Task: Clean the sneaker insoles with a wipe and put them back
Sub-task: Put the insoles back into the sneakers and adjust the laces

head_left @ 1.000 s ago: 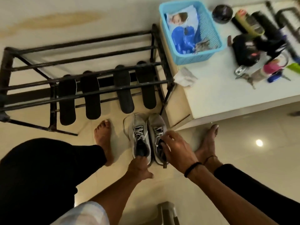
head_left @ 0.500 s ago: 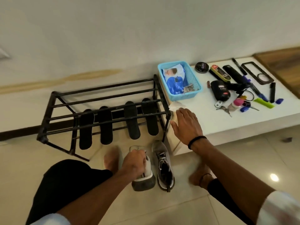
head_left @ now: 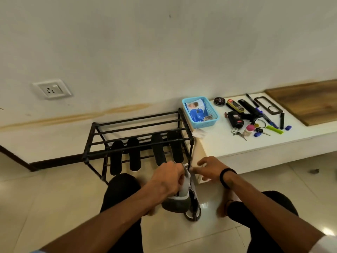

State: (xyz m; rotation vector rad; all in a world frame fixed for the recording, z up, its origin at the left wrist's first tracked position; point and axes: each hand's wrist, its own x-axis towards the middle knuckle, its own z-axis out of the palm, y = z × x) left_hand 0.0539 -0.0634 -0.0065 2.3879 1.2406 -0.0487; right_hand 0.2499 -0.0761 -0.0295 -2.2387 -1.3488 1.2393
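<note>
Now left hand [head_left: 166, 181] grips a grey sneaker [head_left: 179, 199], fingers curled round its collar, lifted above the floor. Right hand [head_left: 209, 168] just beside it, fingers curled loosely, contact unclear. Four black insoles [head_left: 134, 155] lean in the shoe rack [head_left: 94, 143]. Crumpled wipe [head_left: 199, 133] on counter [head_left: 228, 145] edge.
</note>
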